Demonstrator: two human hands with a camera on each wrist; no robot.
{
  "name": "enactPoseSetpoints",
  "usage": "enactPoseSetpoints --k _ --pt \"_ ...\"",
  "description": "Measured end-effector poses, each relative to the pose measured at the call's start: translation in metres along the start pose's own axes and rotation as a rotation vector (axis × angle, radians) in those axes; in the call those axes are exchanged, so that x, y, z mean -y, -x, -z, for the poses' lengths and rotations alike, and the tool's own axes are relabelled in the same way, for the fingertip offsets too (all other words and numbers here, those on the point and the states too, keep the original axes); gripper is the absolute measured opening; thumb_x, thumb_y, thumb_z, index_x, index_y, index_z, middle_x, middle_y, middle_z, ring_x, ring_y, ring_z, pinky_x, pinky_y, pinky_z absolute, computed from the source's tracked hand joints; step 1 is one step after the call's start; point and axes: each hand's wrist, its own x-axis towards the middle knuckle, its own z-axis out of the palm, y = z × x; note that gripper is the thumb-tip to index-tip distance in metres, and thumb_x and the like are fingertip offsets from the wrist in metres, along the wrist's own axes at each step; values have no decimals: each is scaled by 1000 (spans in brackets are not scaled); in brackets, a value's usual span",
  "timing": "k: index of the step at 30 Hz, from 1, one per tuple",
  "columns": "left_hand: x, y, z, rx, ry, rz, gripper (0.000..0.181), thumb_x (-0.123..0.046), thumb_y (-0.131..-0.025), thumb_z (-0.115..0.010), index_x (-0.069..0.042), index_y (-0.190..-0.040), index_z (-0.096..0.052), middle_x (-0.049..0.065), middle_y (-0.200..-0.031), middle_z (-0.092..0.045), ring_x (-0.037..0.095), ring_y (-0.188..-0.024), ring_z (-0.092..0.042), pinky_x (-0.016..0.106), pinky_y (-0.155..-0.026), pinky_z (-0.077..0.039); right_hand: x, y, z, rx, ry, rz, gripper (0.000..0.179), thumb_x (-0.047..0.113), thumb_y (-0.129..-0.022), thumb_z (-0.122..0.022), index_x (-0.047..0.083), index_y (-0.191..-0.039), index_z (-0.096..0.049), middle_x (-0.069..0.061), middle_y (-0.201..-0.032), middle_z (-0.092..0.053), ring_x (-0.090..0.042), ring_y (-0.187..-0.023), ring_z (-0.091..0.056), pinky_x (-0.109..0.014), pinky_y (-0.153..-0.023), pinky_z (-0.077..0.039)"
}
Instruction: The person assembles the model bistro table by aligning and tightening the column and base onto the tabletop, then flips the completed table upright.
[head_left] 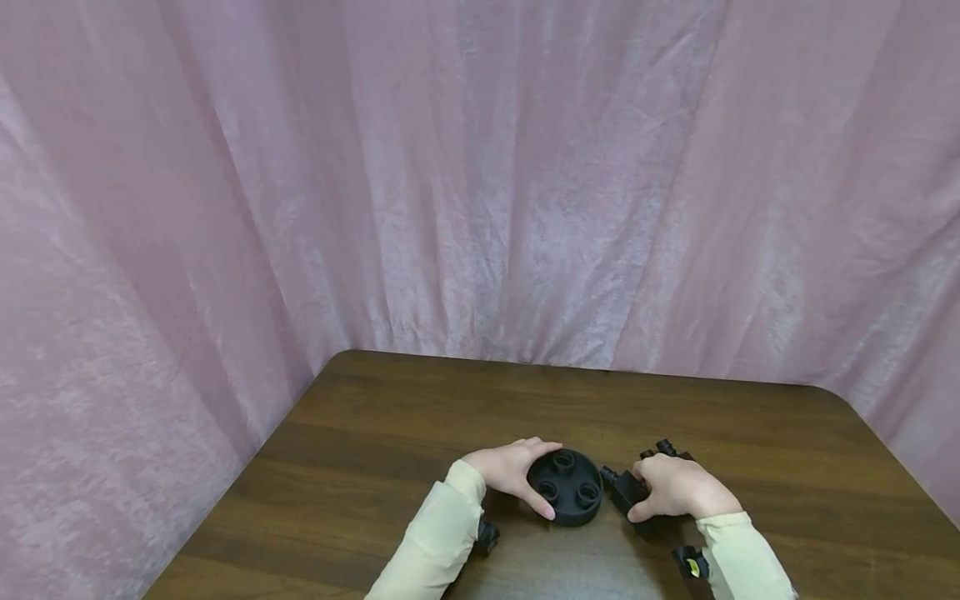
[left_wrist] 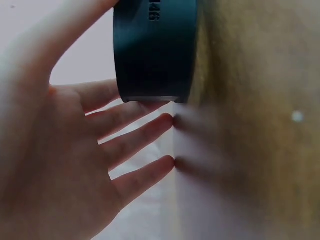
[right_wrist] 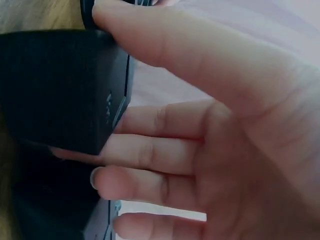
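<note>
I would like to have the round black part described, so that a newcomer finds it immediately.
On the brown wooden table, look for the left hand. Between its thumb and fingers sits the round black part. Three ring-shaped sockets on its face set it apart from the box-like black parts at the right hand.

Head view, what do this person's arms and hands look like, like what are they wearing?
Both the left hand and right hand are bare, without gloves. Long, pale cream sleeves reach the wrists. A small black device shows beside each sleeve; the right one has a yellow marking.
</note>
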Motion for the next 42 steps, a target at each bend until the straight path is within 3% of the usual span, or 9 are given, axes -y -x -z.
enactPoseSetpoints --k 9,14,20,25,33,42 --pt "4 1 -4 -34 34 -17 96 -45 -72 -83 -18 -149 -33 -2 -140 -47 13 -133 -42 29 -108 -38 -12 -3 -2 -99 -20 68 38 20 -81 -72 3 -113 -64 -8 -102 -68 -25 -88 -65 -47 -72 -51" --pt "5 0 -5 -40 37 -25 96 -45 -72 -83 -18 -149 -33 -2 -139 -47 12 -130 -43 27 -107 -38 -15 -3 -2 -255 5 126 31 23 -82 -70 8 -109 -67 -4 -99 -70 -25 -92 -64 -46 -79 -49" --pt "6 1 -6 -22 92 4 94 -43 -73 -83 -22 -149 -32 -3 -142 -44 13 -135 -39 31 -108 -37 -11 -4 2 -399 -20 186 27 24 -90 -65 14 -115 -67 -5 -112 -70 -30 -105 -64 -53 -87 -47" --pt "7 2 -6 -7 142 36 94 -44 -74 -82 -27 -150 -29 -3 -145 -40 17 -140 -33 35 -109 -36 -8 -9 -1 -426 -76 234 27 22 -93 -62 19 -120 -64 -2 -113 -66 -25 -102 -66 -46 -81 -52" --pt "6 2 -7 -9 179 49 93 -44 -74 -82 -29 -149 -29 -3 -146 -39 16 -139 -32 35 -108 -35 -3 -8 -2 -469 -80 310 21 23 -92 -65 20 -113 -65 5 -102 -65 -11 -88 -63 -33 -72 -49" --pt "8 2 -6 0 184 59 91 -43 -75 -82 -31 -148 -30 -4 -147 -38 18 -141 -31 37 -108 -35 4 2 5 -471 -62 350 22 28 -91 -67 23 -113 -64 9 -103 -64 -7 -90 -62 -29 -75 -50"
